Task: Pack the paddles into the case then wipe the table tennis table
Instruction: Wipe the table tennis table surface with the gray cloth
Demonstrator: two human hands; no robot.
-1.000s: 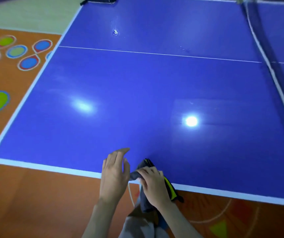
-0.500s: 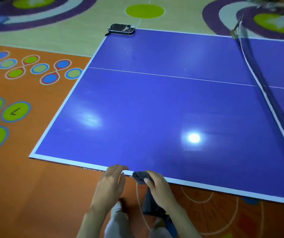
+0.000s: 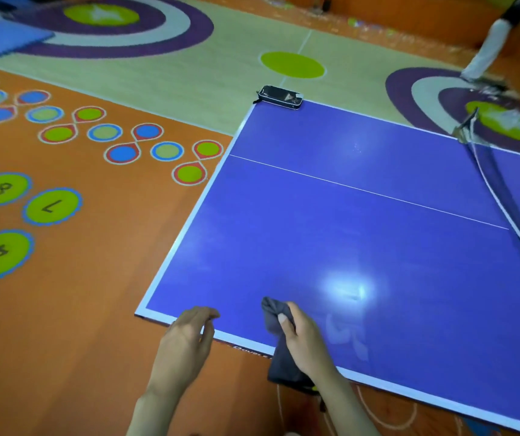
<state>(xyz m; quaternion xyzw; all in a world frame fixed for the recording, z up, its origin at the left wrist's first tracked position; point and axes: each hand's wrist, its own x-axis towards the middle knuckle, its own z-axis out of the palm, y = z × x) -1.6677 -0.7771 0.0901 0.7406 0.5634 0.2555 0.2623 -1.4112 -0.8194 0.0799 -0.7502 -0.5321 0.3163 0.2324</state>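
I had the right hand (image 3: 304,336) clenched round the dark cloth (image 3: 279,350), which was bunched at its top end over the near edge of the table (image 3: 362,221) while the rest hung below the rim. The left hand (image 3: 186,338) held nothing; its fingers were loosely curled and it hovered at the near white border, close to the corner. The case (image 3: 280,96) lay closed at the far corner of this half, well apart from both hands; no paddles were visible, so I judged packing complete and wiping to be the step in hand.

Recommended procedure, as I judged it:
1. Spread the cloth flat under the palm rather than wiping with a wad.
2. Work from the near edge toward the net (image 3: 500,190) in overlapping passes.
3. Cover the faint smears near the glare patch.
4. Lift the case to wipe beneath it.
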